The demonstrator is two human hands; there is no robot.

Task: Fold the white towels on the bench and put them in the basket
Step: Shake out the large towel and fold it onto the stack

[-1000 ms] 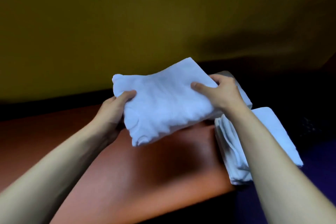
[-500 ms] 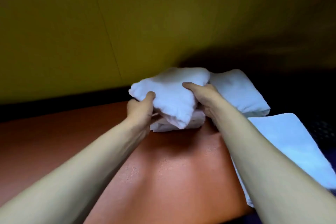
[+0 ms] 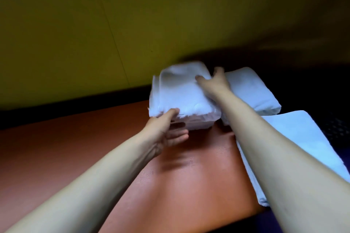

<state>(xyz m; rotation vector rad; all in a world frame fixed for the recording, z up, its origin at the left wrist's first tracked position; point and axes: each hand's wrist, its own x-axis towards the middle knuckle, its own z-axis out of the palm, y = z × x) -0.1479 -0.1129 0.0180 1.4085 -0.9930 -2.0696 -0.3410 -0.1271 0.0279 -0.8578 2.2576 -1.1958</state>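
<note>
A stack of folded white towels point(image 3: 181, 96) lies at the far end of the orange-brown bench point(image 3: 189, 176), against the wall. My right hand point(image 3: 216, 81) rests on the stack's right edge, thumb spread over the top and fingers stretched toward the far side. My left hand point(image 3: 166, 132) is just in front of the stack with straight fingers; only its thumb touches the front edge. A second folded white towel point(image 3: 250, 91) lies right of the stack, and a third white towel point(image 3: 303, 138) lies nearer, partly under my right forearm. The view is motion-blurred.
A yellow-green wall point(image 3: 132, 24) rises directly behind the bench. Right of the towels the area is dark, with a black meshed surface point(image 3: 337, 126) at the frame edge. The bench's near and left parts show bare orange-brown surface.
The folded towel I held in both hands has moved forward and now lies on the stack. My left hand has let go and opened; my right hand has flattened on the towel.
</note>
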